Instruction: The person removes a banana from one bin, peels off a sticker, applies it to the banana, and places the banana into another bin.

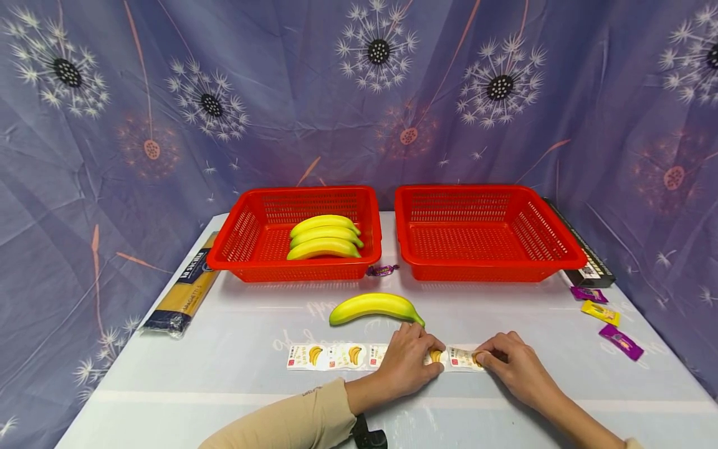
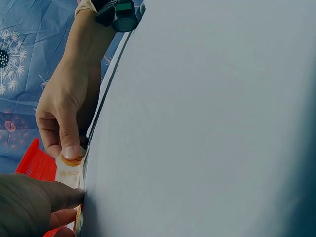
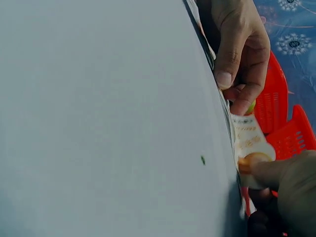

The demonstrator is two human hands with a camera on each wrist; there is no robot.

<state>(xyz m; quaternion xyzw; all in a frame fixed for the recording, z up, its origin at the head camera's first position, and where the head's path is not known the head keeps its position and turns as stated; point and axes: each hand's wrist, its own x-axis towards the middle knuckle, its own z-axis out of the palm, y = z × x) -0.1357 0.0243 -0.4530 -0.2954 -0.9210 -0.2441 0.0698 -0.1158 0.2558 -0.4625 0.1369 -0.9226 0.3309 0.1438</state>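
A white strip of banana-picture stickers (image 1: 339,356) lies across the table, partly hidden by my left hand (image 1: 408,362). The thumb and fingertips of that hand press on the strip, on either side of one banana picture. Between thumb and fingers, my right hand (image 1: 518,369) pinches the right end of the strip, at the last sticker (image 1: 461,357). In the right wrist view this sticker (image 3: 247,136) is raised at an angle between both hands. A single yellow banana (image 1: 373,306) with a green tip lies just beyond the left hand's fingers.
Three bananas (image 1: 325,237) lie in the left red basket (image 1: 297,272); a second red basket (image 1: 488,272) stands to its right. A spaghetti pack (image 1: 185,290) lies far left. Wrapped candies (image 1: 621,342) and a black box (image 1: 593,272) are at the right, another candy (image 1: 382,270) between the baskets.
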